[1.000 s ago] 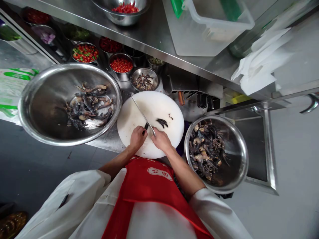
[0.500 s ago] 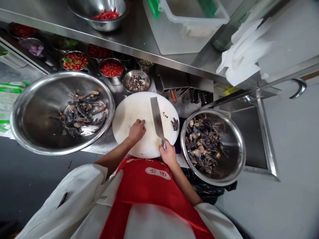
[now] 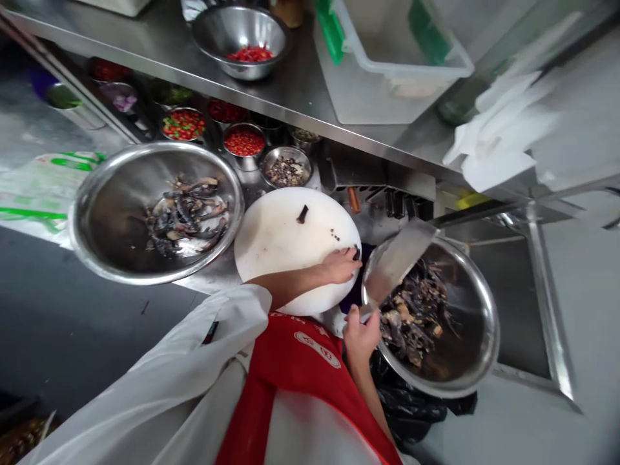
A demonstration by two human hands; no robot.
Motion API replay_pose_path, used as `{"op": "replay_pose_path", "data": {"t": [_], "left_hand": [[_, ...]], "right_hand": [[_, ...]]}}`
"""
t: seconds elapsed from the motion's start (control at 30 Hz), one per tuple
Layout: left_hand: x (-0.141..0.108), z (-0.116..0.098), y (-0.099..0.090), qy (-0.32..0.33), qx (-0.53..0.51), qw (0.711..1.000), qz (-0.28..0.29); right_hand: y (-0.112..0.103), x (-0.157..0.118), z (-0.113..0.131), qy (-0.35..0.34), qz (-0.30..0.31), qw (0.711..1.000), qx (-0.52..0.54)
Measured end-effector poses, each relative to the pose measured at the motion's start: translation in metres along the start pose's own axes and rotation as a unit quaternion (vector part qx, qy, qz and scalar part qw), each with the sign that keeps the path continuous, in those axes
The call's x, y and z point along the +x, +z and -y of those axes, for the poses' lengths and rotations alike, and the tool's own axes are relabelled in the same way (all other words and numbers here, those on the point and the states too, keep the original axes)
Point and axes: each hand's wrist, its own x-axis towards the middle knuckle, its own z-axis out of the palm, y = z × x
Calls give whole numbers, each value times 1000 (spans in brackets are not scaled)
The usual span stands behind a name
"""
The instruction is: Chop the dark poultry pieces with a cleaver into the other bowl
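Observation:
My left hand [image 3: 341, 265] reaches across to the right edge of the round white cutting board [image 3: 276, 248]. Its fingers are closed around a dark chicken foot [image 3: 357, 252], mostly hidden by them. My right hand [image 3: 362, 332] grips the handle of a cleaver [image 3: 400, 261], whose broad blade is tilted over the right steel bowl [image 3: 489, 336]. In that bowl lies a heap of dark chicken feet [image 3: 411, 323]. One short dark piece [image 3: 302, 214] rests near the board's far side, and small dark crumbs [image 3: 334, 234] lie to its right.
A large steel bowl [image 3: 92, 258] with dark leg pieces [image 3: 188, 216] stands left of the board. Behind are small bowls of chopped red chillies [image 3: 244, 142] and other ingredients. A steel shelf [image 3: 290, 110] overhangs the back, carrying a plastic bin [image 3: 372, 97]. A sink [image 3: 523, 310] is at right.
My left hand has moved right across the board to the chicken foot at its edge. The cleaver has swung right, off the board and over the bowl. A dark piece now shows on the board.

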Motion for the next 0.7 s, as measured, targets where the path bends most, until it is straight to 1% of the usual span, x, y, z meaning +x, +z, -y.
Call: {"op": "replay_pose_path", "data": {"t": [0.03, 0.1, 0.17, 0.2, 0.27, 0.3, 0.37, 0.4, 0.43, 0.47, 0.5, 0.53, 0.57, 0.63, 0.67, 0.7], "left_hand": [[-5, 1, 3, 2, 6, 1000, 5], [-23, 12, 3, 13, 20, 1000, 12], [-46, 30, -6, 5, 33, 999, 10], [-58, 40, -15, -13, 39, 999, 3], [-82, 65, -40, -65, 48, 996, -32], [-94, 79, -57, -91, 50, 993, -62], [-118, 113, -94, -139, 52, 979, -142], [-131, 133, -112, -184, 55, 962, -192], [-144, 155, -128, -244, 63, 940, -230], [-158, 177, -141, -321, 73, 911, -248], [-173, 200, -150, -403, 81, 880, -239], [-187, 222, -155, -470, 74, 860, -182], [-201, 241, -156, -515, 54, 849, -106], [-225, 270, -147, -534, 22, 845, -29], [-233, 279, -140, -530, 9, 848, -5], [-239, 285, -131, -523, 1, 852, 7]], "right_hand": [[-3, 2, -1, 7, -9, 1000, 4], [-7, 5, -2, 14, -12, 1000, 19], [-9, 5, -1, 5, -2, 1000, 24], [-8, 4, 0, -6, 8, 1000, 22], [-4, 2, 3, -24, 33, 999, 19], [-1, 1, 5, -30, 50, 998, 22], [6, -2, 9, -39, 88, 995, 32], [10, -3, 12, -45, 110, 992, 37], [14, -4, 14, -52, 135, 989, 39], [17, -5, 17, -58, 162, 984, 41], [21, -5, 19, -62, 190, 979, 42], [24, -6, 20, -63, 217, 973, 44], [27, -7, 22, -63, 243, 967, 46], [31, -8, 23, -68, 277, 957, 43], [33, -9, 23, -74, 285, 955, 38], [34, -10, 22, -82, 286, 954, 32]]}}
